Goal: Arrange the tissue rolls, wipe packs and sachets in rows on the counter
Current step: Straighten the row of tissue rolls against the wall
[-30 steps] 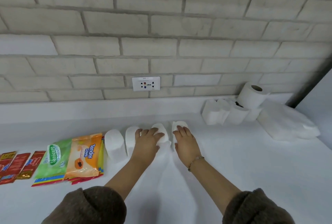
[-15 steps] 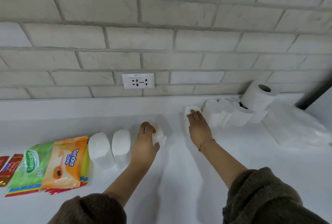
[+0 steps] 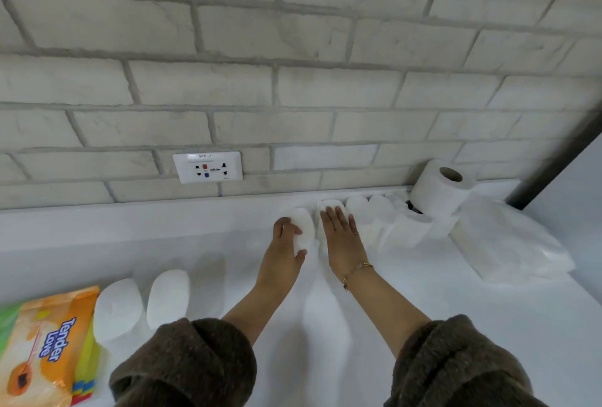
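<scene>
Currently: left hand (image 3: 282, 245) curled round one tissue roll (image 3: 303, 227); right hand (image 3: 342, 237) flat on a second roll (image 3: 331, 204). Two more rolls (image 3: 119, 309) (image 3: 167, 297) sit beside orange wipe pack (image 3: 42, 348).

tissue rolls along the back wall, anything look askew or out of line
Yes. The cored roll at the right sits tilted on top of the heaped rolls, not in any row. Two front rolls lie apart beside the orange wipe pack. The left hand grips a loose roll.
</scene>
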